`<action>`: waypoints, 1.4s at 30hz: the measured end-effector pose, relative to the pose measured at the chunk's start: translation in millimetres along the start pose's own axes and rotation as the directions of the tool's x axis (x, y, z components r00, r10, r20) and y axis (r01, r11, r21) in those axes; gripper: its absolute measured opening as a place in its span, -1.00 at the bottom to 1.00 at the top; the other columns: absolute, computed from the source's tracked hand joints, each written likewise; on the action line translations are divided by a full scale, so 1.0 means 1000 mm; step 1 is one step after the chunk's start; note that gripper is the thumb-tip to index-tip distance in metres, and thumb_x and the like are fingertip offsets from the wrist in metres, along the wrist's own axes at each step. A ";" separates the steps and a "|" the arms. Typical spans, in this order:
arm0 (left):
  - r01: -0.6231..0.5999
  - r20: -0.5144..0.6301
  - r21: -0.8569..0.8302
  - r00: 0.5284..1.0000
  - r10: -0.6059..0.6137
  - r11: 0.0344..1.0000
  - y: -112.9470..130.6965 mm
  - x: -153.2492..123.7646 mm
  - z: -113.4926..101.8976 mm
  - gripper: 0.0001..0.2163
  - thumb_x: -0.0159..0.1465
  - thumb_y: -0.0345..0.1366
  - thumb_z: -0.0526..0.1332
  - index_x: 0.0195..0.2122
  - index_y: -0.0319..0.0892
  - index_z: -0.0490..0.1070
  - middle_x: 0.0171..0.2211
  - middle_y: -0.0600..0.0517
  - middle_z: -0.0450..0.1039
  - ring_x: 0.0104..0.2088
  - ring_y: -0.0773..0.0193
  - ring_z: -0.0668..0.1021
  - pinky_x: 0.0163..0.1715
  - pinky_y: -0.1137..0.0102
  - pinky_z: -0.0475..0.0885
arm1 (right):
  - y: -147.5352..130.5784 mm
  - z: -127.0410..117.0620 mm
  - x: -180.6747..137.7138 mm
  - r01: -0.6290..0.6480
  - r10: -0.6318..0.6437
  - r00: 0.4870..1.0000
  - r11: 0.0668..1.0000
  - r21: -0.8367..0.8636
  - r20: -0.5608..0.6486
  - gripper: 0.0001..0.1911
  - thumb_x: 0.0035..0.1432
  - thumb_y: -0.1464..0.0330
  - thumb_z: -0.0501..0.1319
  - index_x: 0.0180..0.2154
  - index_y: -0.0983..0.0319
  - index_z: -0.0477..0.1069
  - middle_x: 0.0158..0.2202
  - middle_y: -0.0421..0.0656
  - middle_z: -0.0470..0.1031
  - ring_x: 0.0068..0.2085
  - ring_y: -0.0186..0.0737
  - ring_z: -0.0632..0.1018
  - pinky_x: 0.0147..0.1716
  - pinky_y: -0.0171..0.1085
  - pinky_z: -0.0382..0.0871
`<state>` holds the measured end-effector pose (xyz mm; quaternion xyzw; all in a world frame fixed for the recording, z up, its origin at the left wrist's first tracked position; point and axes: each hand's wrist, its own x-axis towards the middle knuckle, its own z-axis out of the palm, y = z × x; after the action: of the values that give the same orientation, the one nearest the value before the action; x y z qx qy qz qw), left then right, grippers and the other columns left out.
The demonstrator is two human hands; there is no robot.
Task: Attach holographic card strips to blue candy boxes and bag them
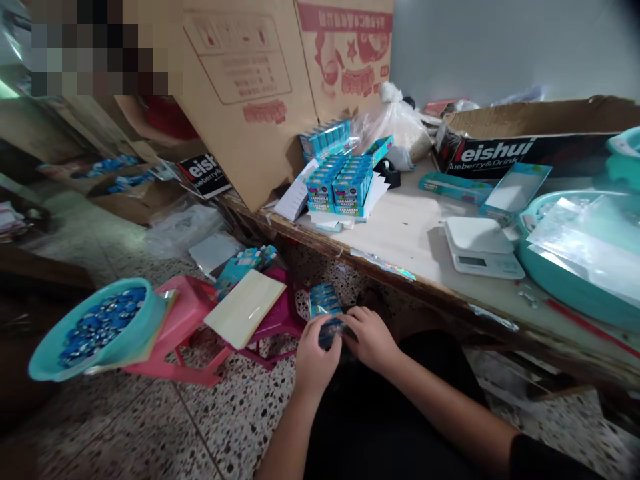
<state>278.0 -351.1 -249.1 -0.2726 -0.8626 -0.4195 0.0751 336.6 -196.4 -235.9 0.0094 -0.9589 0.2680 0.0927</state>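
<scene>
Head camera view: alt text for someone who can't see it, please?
A person's left hand and right hand hold a blue pack near a workbench carrying stacked boxes and a white scale; a turquoise basin sits at left.

Soft, uneven light leaves the lower left dark, a pale glow shows at the far left edge, the scale (479, 235) casts a leftward shadow, plastic (585, 233) glares at right, and outer edges stretch and blur.

A small candy-packing workshop: stacked Caramelo Macizo boxes (349, 193) at twelve o'clock, a digital scale (477, 248) at three, a basin (157, 310) of blue-wrapped candies (103, 325) at eight.
</scene>
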 end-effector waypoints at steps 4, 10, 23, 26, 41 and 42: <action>-0.046 0.068 -0.023 0.997 0.047 0.999 -0.008 -0.002 -0.001 -0.75 0.25 -0.29 0.25 -0.05 -0.17 0.44 -0.06 -0.10 0.52 -0.01 0.10 0.56 0.09 0.13 0.47 | 0.003 0.000 -0.001 -0.027 0.028 0.997 1.000 0.012 -0.075 -0.71 0.31 0.39 0.15 0.04 0.17 0.44 -0.11 -0.09 0.53 -0.08 -0.12 0.48 -0.09 -0.19 0.31; -0.072 0.076 -0.013 0.994 0.073 0.997 -0.012 -0.005 0.003 -0.74 0.30 -0.17 0.24 -0.07 -0.20 0.46 -0.09 -0.13 0.53 -0.05 0.10 0.58 0.04 0.17 0.51 | -0.010 -0.011 -0.006 -0.141 0.135 0.989 0.985 -0.102 -0.058 -0.64 0.30 0.39 0.10 0.11 0.16 0.38 -0.07 -0.07 0.52 -0.08 -0.10 0.49 -0.08 -0.19 0.30; -0.120 0.120 0.003 0.986 0.118 0.993 -0.016 -0.006 0.003 -0.78 0.28 -0.23 0.26 -0.09 -0.20 0.47 -0.06 -0.13 0.54 -0.04 0.11 0.59 0.05 0.17 0.51 | -0.029 -0.029 -0.016 -0.108 0.141 0.981 0.968 -0.229 0.135 -0.35 0.07 0.54 0.11 0.23 0.19 0.25 0.12 0.03 0.42 0.16 0.09 0.38 0.16 0.06 0.17; -0.094 0.123 0.011 0.988 0.092 0.996 -0.017 -0.007 0.000 -0.78 0.29 -0.24 0.24 -0.08 -0.19 0.46 -0.06 -0.13 0.54 -0.05 0.12 0.59 0.04 0.17 0.51 | -0.033 -0.023 -0.024 -0.063 0.086 0.987 0.984 -0.169 0.134 -0.27 0.04 0.57 0.09 0.28 0.17 0.19 0.24 -0.02 0.32 0.29 0.08 0.24 0.27 0.08 0.03; -0.067 0.095 0.043 0.994 0.063 0.997 -0.012 -0.003 -0.011 -0.81 0.29 -0.17 0.25 -0.15 -0.13 0.50 -0.08 -0.07 0.55 -0.04 0.12 0.59 0.07 0.15 0.50 | -0.012 -0.015 -0.028 -0.099 0.102 0.995 0.988 -0.120 0.022 -0.59 0.22 0.50 0.09 0.08 0.19 0.41 -0.02 -0.08 0.54 -0.03 -0.11 0.50 -0.02 -0.17 0.27; -0.069 0.094 0.047 0.993 0.064 0.997 -0.012 -0.003 -0.011 -0.81 0.29 -0.17 0.25 -0.14 -0.13 0.50 -0.08 -0.08 0.55 -0.03 0.12 0.58 0.08 0.15 0.49 | -0.011 -0.014 -0.029 -0.089 0.091 0.996 0.989 -0.122 0.015 -0.62 0.23 0.50 0.09 0.05 0.18 0.43 -0.04 -0.09 0.55 -0.05 -0.11 0.50 -0.03 -0.17 0.26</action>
<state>272.7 -367.2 -251.3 -0.3185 -0.8657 -0.3821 0.0558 368.4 -199.0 -223.8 -0.0367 -0.9738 0.2129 0.0711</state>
